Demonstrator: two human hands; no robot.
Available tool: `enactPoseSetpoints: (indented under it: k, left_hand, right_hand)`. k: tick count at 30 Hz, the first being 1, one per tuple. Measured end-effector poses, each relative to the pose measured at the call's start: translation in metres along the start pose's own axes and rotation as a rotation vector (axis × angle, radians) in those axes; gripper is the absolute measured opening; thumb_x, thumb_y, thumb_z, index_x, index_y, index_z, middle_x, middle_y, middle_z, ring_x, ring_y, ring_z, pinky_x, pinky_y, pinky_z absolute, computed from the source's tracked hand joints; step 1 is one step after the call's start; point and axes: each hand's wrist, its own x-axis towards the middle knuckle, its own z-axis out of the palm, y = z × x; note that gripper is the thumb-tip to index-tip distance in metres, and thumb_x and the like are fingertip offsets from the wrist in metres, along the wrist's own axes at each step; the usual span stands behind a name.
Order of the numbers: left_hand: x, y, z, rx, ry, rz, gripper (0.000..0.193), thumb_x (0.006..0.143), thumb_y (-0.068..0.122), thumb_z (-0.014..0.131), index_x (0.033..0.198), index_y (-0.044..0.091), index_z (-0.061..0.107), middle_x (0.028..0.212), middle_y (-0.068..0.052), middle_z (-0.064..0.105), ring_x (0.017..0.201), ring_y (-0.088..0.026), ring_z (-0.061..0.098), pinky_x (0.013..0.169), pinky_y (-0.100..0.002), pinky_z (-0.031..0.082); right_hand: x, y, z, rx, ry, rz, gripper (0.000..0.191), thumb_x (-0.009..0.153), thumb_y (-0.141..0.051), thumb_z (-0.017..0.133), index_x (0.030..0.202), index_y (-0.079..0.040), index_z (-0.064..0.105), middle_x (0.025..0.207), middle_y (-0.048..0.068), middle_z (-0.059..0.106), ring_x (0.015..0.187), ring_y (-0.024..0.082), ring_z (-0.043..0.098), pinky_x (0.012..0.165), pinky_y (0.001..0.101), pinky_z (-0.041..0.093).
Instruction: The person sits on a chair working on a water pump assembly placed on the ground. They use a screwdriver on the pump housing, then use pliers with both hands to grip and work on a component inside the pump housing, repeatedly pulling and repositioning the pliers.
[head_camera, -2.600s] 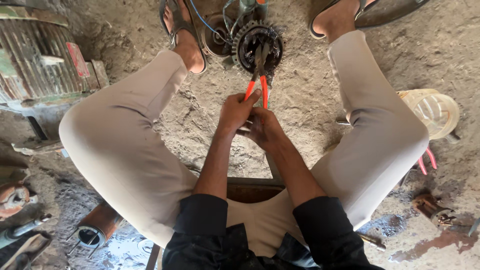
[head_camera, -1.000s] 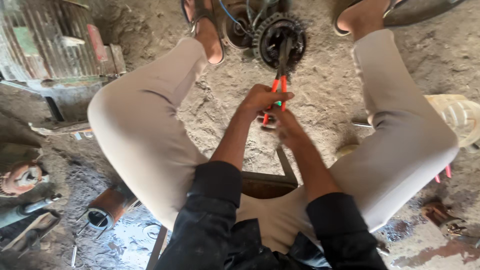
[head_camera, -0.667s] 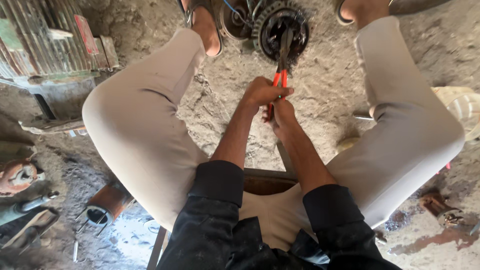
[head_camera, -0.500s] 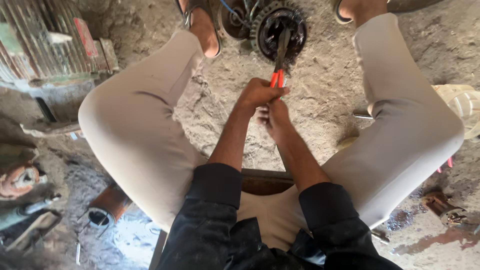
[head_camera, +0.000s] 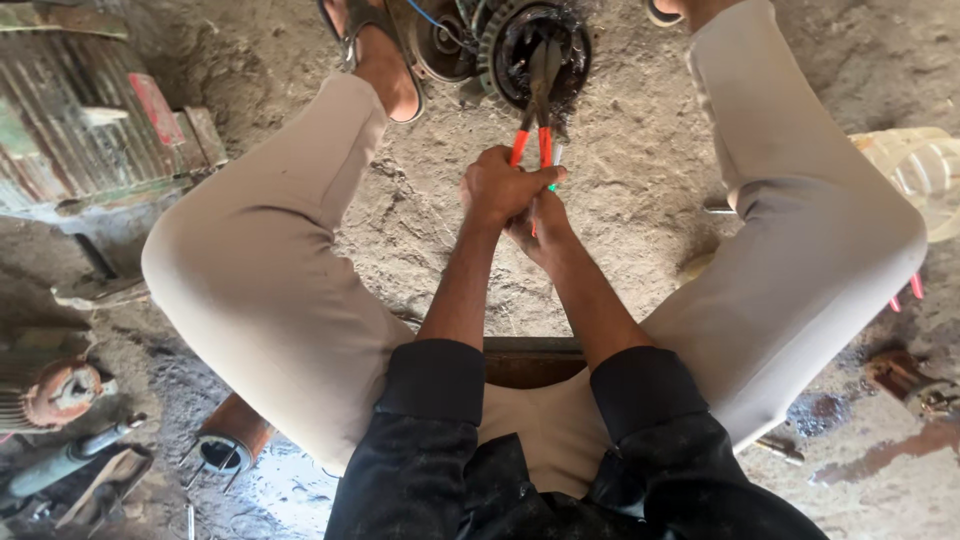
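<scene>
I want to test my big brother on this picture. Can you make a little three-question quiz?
1. True or false: both hands grip the red-handled pliers.
2. Where do the pliers' tips point? A) into the round motor part B) at the ribbed grey casing C) at the pale plastic basket
3. What footwear is on the foot at top left?

Key: 1 true, left hand and right hand. 2 A. 3 a sandal.

head cam | you're looking straight down from your own head onto your lap and the dirt floor (head_camera: 640, 250) | close range, arms fill the centre | knees frame both sides | only one view, nothing shared
</scene>
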Motion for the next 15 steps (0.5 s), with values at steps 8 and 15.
enactPoseSetpoints:
  k: [8, 15]
  left_hand:
    - [0.004, -0.013, -0.006, -0.247, -0.182, 0.015, 0.052, 0.065, 0.043, 0.089, 0.099, 0.006, 0.078, 0.091, -0.012, 0.08, 0.081, -0.022, 0.077, 0.077, -0.039, 0.061]
    - [0.015, -0.016, -0.007, -0.351, -0.247, 0.089, 0.053, 0.069, 0.039, 0.089, 0.109, 0.006, 0.077, 0.088, -0.012, 0.079, 0.078, -0.021, 0.072, 0.07, -0.038, 0.058]
  right_hand:
    - [0.008, 0.021, 0.013, -0.084, 0.054, -0.153, 0.031, 0.112, -0.039, 0.041, 0.121, -0.014, 0.055, 0.092, 0.003, 0.06, 0.071, 0.015, 0.057, 0.052, 0.0328, 0.042]
    - [0.019, 0.023, 0.02, -0.009, 0.051, -0.215, 0.029, 0.112, -0.04, 0.041, 0.119, -0.016, 0.055, 0.088, 0.001, 0.06, 0.068, 0.013, 0.058, 0.05, 0.0324, 0.045]
